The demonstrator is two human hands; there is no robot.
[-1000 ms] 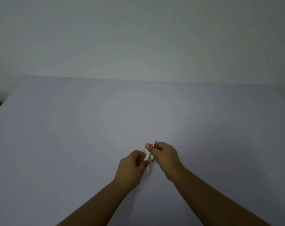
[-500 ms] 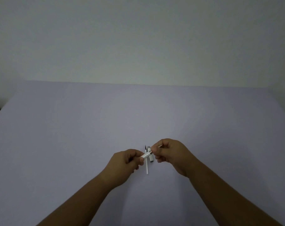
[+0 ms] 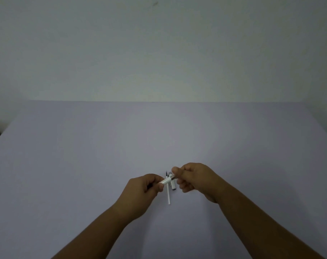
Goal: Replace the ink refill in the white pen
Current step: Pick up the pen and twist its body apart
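I hold the white pen (image 3: 167,180) level above the table, slanting up to the right. My left hand (image 3: 144,187) grips its barrel end. My right hand (image 3: 194,179) pinches the other end, where a metal ring shows. Beneath the pen a thin white refill (image 3: 169,196) lies on the table, its dark tip pointing away from me. A short white pen part (image 3: 173,185) with a dark end lies just right of the refill.
The pale lilac table (image 3: 84,174) stretches to a plain wall at the back. Its left edge shows a dark gap at the far left.
The pen has swung from steep to nearly level. My hands have drawn apart along it, uncovering the refill and the short part on the table.
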